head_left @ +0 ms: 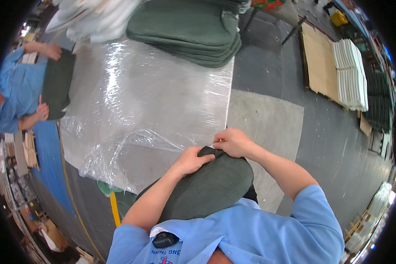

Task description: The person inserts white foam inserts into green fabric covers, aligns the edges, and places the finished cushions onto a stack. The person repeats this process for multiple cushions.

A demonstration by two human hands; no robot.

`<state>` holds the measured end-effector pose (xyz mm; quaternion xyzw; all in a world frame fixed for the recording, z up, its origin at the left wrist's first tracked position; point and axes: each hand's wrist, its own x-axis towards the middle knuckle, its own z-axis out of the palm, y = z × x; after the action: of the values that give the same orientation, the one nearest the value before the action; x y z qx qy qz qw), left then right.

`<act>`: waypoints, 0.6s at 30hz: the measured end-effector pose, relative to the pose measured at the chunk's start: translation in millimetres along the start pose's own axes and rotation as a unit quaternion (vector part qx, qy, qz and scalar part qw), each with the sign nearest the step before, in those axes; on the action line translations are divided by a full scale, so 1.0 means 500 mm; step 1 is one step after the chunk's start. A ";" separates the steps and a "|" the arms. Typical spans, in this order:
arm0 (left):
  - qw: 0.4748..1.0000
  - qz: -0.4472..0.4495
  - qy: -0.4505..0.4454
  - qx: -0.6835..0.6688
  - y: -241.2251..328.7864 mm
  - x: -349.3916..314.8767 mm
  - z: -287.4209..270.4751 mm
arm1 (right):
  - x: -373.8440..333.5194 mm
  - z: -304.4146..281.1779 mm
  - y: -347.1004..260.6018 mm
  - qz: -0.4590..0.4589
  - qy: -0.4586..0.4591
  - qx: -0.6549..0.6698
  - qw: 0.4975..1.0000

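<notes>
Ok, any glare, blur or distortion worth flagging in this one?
Head view: bright glare streaks the clear plastic sheet; same head view: left hand and right hand are clearly lit, without obvious motion blur; toward the head view's rim, fisheye distortion curves the blue floor strip and background detail softens before the black border.

white glare streaks the plastic sheet (145, 97), while fisheye edges curve into black

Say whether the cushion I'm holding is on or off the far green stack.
Off: the held cushion is near your body, well apart from the green stack.
</notes>
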<state>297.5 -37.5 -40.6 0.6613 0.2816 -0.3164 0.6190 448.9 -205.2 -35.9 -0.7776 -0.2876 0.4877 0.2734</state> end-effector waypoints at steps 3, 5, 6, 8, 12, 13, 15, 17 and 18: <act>0.985 0.037 0.033 0.164 0.021 0.024 0.005 | 0.001 0.011 0.028 -0.059 0.055 -0.025 0.996; 0.964 0.087 0.075 0.239 0.025 0.027 0.026 | -0.005 0.019 0.063 -0.086 0.077 0.010 0.993; 0.949 0.136 0.103 0.266 0.007 0.025 0.034 | -0.010 0.029 0.081 -0.048 0.132 0.141 0.980; 0.906 0.238 0.155 0.315 -0.023 0.026 0.045 | -0.039 0.054 0.126 0.025 0.234 0.393 0.889; 0.914 0.293 0.178 0.216 -0.021 0.018 0.062 | -0.101 0.215 0.221 0.051 0.229 0.688 0.687; 0.918 0.285 0.177 0.213 -0.023 0.019 0.061 | -0.118 0.237 0.200 0.027 0.205 0.728 0.654; 0.925 0.270 0.173 0.202 -0.025 0.018 0.065 | -0.124 0.277 0.159 0.018 0.201 0.776 0.597; 0.929 0.268 0.177 0.185 -0.033 0.024 0.068 | -0.120 0.302 0.148 0.008 0.192 0.826 0.530; 0.931 0.266 0.180 0.176 -0.040 0.029 0.068 | -0.120 0.307 0.138 0.002 0.185 0.848 0.496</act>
<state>289.2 -70.1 -65.6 0.8563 0.1416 -0.0605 0.4931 299.1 -273.2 -106.1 -0.2445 0.3236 0.3425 0.8475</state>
